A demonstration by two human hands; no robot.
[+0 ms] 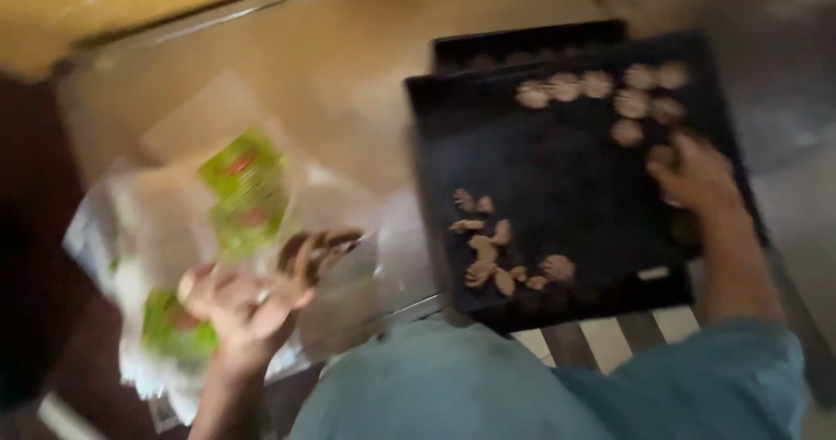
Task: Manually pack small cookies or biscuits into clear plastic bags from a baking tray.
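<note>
Blurry frame. Left hand (pixel 248 305) up w/ fingers pinched on a few brown biscuits (pixel 318 248), over clear bag (pixel 174 231) w/ green-red print. Right hand (pixel 697 177) resting on black tray (pixel 557 170), finger state can't tell. Approx 8 round biscuits (pixel 601 87) top right, broken pieces (pixel 501 257) lower centre. 2nd tray (pixel 522 44) behind.
</note>
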